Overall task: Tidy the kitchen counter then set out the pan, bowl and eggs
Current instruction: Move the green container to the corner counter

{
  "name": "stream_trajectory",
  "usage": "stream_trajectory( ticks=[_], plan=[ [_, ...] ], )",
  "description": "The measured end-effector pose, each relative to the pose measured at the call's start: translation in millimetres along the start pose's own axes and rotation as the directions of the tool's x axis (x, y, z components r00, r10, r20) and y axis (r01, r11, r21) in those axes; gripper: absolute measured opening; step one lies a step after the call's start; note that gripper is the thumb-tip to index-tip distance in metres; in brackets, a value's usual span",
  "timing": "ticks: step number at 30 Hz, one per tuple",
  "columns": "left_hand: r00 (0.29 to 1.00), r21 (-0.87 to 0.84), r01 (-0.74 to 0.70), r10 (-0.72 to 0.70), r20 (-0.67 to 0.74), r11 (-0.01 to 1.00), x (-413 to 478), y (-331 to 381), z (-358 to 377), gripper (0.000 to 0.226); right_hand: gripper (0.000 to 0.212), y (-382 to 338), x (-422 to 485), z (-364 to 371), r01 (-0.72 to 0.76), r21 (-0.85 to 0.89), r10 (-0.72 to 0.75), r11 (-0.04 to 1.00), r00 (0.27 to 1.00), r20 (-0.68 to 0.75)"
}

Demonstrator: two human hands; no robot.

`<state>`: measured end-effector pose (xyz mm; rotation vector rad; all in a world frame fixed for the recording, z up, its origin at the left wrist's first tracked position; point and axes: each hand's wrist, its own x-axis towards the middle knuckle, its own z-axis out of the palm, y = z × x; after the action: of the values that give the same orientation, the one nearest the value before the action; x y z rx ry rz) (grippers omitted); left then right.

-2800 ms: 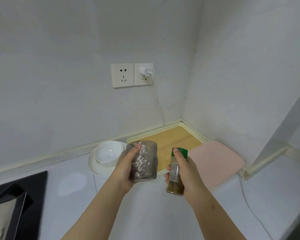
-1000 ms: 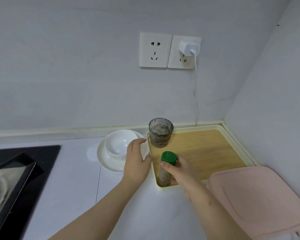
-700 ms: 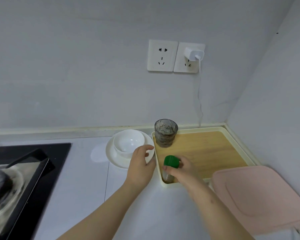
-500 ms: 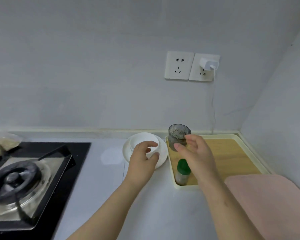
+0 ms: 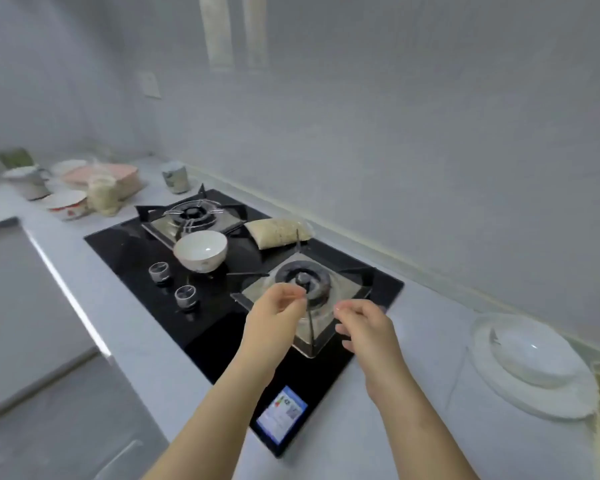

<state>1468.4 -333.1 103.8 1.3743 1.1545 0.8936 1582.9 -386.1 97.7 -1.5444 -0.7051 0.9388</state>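
Counter (image 5: 437,341) has the hob (image 5: 146,258) with the bowl (image 5: 200,250) sitting between its burners, probably glazed china, so light, stiff, slippery and chippable, I'd cup its wall or pinch the rim, while left hand (image 5: 274,315) and right hand (image 5: 364,329) hover empty, fingers loosely curled.

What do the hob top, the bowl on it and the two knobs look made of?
Hob: black glass by the look, glossy; it reflects light along its surface.
Bowl: probably white glazed ceramic; opaque, with a bright glint inside.
Knobs: silvery sheen, so metal or chromed plastic; too blurred to say which.
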Motion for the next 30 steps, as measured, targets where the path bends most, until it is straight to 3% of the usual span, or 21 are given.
stream_trajectory(
  ticks=[4,11,18,22,30],
  plan=[
    [0.947,-0.085,0.092,-0.114,-0.301,0.992,-16.4,-24.4,-95.1,0.016,0.004,7.8,-7.8,95.7,-0.051,-0.065,0.066,0.997,0.962,0.266],
    [0.807,-0.149,0.1,-0.168,-0.566,0.984,-39.4,-62.9,-232.8,0.016,0.006,13.9,-36.2,241.5,0.0,-0.179,0.099,0.984,0.833,0.544],
    [0.668,-0.199,0.065,-0.191,-0.719,0.978,-57.2,-96.5,-406.3,0.017,0.012,17.9,-77.3,430.4,0.084,-0.213,0.091,0.973,0.711,0.698],
    [0.581,-0.187,0.095,-0.207,-0.787,0.978,-73.2,-113.5,-523.2,0.017,0.015,18.3,-123.1,556.1,0.073,-0.225,0.14,0.972,0.591,0.794],
    [0.437,-0.196,0.12,-0.229,-0.87,0.973,-88.1,-134.2,-704.2,0.015,0.013,13.7,-182.1,743.8,0.092,-0.251,0.188,0.964,0.435,0.881]
  ],
)
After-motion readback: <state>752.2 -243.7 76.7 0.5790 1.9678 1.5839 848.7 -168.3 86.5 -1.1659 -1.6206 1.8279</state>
